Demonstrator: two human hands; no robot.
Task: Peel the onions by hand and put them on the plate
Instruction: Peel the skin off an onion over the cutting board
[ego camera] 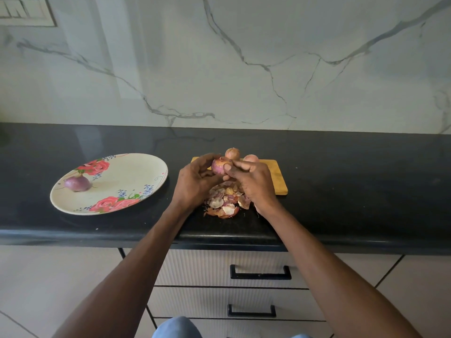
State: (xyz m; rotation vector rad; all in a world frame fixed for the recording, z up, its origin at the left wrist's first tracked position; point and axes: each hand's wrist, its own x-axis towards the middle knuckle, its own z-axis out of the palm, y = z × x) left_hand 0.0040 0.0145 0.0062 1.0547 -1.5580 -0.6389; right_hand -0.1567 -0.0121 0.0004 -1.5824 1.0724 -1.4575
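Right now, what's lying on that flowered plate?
One peeled purple onion sits on the flowered plate, left of its middle. Nothing covers the plate, so its whole face shows.

Stone, wood, glazed ware and papery onion skin around a wooden board.

The flat rectangular light-wood cutting board (pixel 279 178) looks matt and smooth; the black stone countertop (pixel 341 191) beneath it is polished and faintly speckled, mirroring the glossy white grey-veined marble wall (pixel 244 57) behind the board. Left of the board, the round cream plate with red rose print (pixel 136 167) has a smooth, softly shiny finish, and the peeled purple onion (pixel 77 183) on it looks slick. Just in front of the board lies a heap of dry, papery, crinkled onion skins (pixel 225 202). Below it, ribbed pale matt drawer fronts (pixel 195 269) carry matt black bar handles (pixel 260 273), apparently metal.
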